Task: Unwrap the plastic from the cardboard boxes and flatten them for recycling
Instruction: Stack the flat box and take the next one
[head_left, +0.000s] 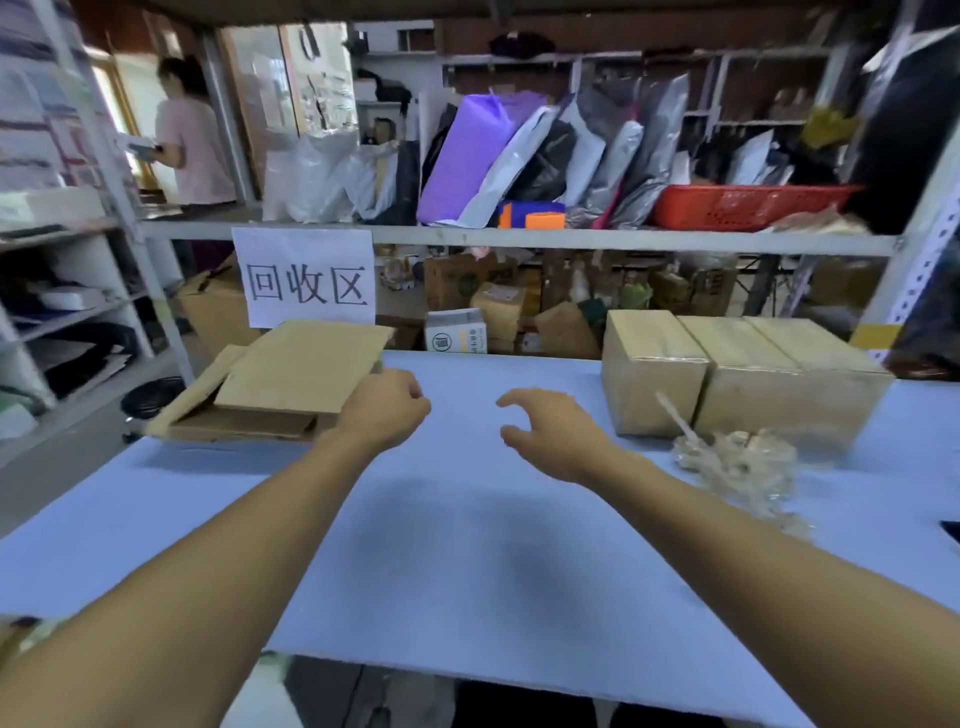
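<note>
A stack of flattened cardboard boxes (301, 376) lies at the back left of the light blue table (457, 545). My left hand (384, 408) hovers at the stack's right edge with fingers curled, holding nothing that I can see. My right hand (550, 431) floats over the middle of the table, fingers loosely curved and empty. A row of three plastic-wrapped cardboard boxes (737, 374) stands at the back right. In front of them sits a crumpled wad of clear plastic wrap (743, 462).
A white paper sign (304, 278) hangs from the shelf rail behind the flattened stack. The shelf above holds mailer bags and a red basket (748, 205). More cartons sit behind the table. A person in pink (192, 140) stands far left by shelving.
</note>
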